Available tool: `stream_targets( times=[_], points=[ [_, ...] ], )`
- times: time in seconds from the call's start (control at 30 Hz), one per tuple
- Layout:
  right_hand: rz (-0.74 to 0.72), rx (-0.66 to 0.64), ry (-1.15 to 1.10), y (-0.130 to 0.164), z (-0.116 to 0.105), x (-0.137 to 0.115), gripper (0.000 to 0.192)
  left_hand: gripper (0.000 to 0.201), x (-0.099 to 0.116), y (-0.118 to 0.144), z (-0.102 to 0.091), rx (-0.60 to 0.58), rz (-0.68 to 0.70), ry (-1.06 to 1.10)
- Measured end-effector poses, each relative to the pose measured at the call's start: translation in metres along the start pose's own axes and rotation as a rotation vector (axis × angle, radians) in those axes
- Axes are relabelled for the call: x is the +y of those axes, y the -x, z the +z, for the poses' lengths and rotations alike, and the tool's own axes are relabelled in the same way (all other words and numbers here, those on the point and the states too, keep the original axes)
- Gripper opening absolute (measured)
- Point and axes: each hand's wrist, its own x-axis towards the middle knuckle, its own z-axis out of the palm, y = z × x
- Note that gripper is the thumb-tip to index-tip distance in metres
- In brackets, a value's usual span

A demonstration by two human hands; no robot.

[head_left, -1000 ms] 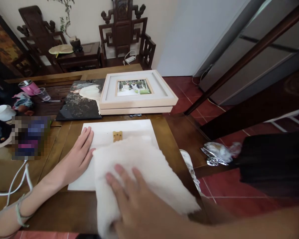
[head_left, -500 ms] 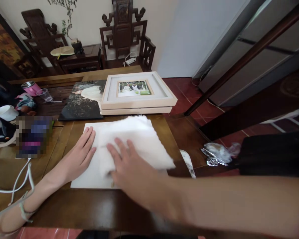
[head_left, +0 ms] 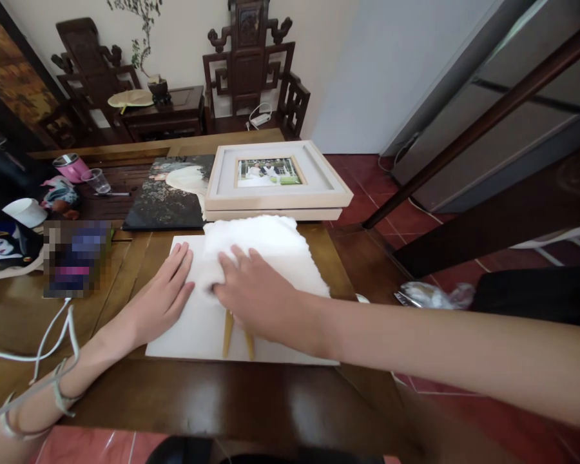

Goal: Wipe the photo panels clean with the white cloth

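Right hand presses the white cloth with fingers spread flat; left hand, fingers together, steadies the board.

R hand pushed white cloth farther up the board, near edge w/ two wooden strips now uncovered

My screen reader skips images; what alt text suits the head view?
A right hand presses a white cloth onto a white board on a wooden table; the left hand lies flat on the board.
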Motion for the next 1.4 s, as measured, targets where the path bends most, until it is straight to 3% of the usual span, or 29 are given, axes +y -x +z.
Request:
stream_targets(
  times=[0.13, 0.27, 0.37, 0.5, 0.7, 0.83, 0.97, 1.03, 1.17, 1.27, 1.4],
  points=[
    [-0.002, 0.029, 0.036, 0.000, 0.011, -0.018, 0.034, 0.061, 0.000, -0.001, -0.001, -0.006, -0.009, -0.016],
    [-0.169, 0.167, -0.011, 0.028, 0.026, -0.062, 0.033, 0.058, -0.007, -0.001, 0.004, 0.013, 0.037, -0.031],
    [-0.256, 0.226, -0.106, 0.043, 0.025, -0.077, 0.035, 0.059, -0.013, 0.000, 0.009, 0.046, 0.073, -0.038],
    [-0.297, 0.133, -0.157, 0.035, 0.010, -0.053, 0.026, 0.059, -0.011, 0.000, 0.009, 0.053, 0.066, -0.045],
    [-0.005, 0.036, 0.056, -0.004, 0.006, -0.007, 0.032, 0.062, 0.002, -0.001, -0.003, 0.040, -0.014, 0.068],
    [-0.018, 0.053, 0.082, -0.020, 0.014, -0.016, 0.037, 0.061, -0.003, -0.002, -0.006, 0.159, -0.165, 0.364],
    [-0.195, 0.204, 0.104, -0.012, 0.019, -0.039, 0.039, 0.062, -0.009, -0.004, -0.004, 0.224, -0.235, 0.555],
    [-0.332, 0.258, 0.059, 0.002, 0.019, -0.050, 0.039, 0.063, -0.008, -0.005, -0.004, 0.232, -0.249, 0.531],
    [-0.477, 0.215, -0.125, 0.033, 0.015, -0.056, 0.033, 0.062, 0.000, -0.005, -0.007, 0.170, -0.149, 0.293],
    [-0.443, 0.160, -0.183, 0.041, 0.005, -0.040, 0.023, 0.059, 0.002, -0.004, -0.005, 0.080, -0.053, 0.082],
    [-0.215, 0.048, -0.271, 0.026, -0.006, -0.001, 0.014, 0.056, 0.000, -0.001, 0.001, 0.060, 0.009, -0.041]
  ],
)
